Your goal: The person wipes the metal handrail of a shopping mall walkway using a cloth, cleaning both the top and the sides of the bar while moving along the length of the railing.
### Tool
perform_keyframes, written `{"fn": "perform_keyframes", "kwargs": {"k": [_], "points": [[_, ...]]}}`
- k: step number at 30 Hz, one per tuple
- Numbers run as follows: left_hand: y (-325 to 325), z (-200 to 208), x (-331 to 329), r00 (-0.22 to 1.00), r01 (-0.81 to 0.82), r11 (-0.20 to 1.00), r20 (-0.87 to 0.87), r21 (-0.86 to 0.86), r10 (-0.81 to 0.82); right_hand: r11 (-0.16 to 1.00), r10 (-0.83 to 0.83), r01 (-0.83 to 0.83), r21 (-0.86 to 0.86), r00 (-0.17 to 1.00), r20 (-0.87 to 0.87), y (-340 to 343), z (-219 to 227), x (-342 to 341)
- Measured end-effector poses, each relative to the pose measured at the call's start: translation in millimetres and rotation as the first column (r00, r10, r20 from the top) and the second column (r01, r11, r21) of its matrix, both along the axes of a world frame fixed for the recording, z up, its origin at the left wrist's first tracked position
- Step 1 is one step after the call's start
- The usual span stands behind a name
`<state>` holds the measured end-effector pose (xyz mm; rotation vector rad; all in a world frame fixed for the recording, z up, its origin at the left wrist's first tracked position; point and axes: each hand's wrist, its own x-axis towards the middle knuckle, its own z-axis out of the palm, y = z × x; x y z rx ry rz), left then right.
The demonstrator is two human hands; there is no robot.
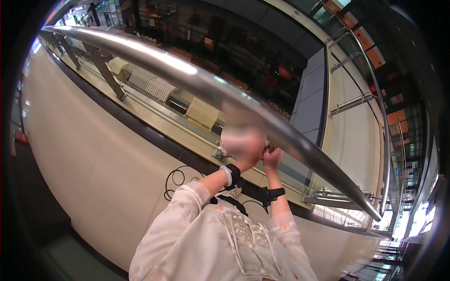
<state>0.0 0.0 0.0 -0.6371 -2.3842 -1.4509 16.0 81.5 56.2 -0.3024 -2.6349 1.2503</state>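
Both my hands are raised together just below a thick metal handrail [187, 69]. My left hand [253, 152] is at a pale, pinkish patch that is heavily blurred, so its fingers and whatever they touch are hidden. My right hand [273, 158] is close beside it on the right, its fingers curled closed near a small dark bit that I cannot make out. A pale bracelet [227, 175] and a black strap [235, 178] circle my left wrist. Another black strap [276, 192] is around my right wrist.
Metal posts [104, 70] and glass stand under the handrail. Beyond them lie a striped grey cloth [151, 84] and a yellowish cloth [202, 113]. A black cable [168, 185] loops by my left forearm above the pale floor [103, 154]. Another railing [361, 102] runs at the right.
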Motion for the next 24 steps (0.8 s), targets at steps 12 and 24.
{"fn": "perform_keyframes", "kwargs": {"k": [12, 24], "points": [[-45.8, -35.7, -4.0, 0.945, -0.205, 0.963, 0.29, 0.172, 0.15, 0.984, 0.114, -0.054, 0.169, 0.922, -0.37, 2.3, 9.9, 7.2], [-35.5, 3.5, -3.7, 0.999, -0.039, 0.957, -0.023, 0.286, 0.047, 0.986, 0.115, -0.065, 0.155, 0.936, -0.333, -6.5, 14.3, 9.4]]}}
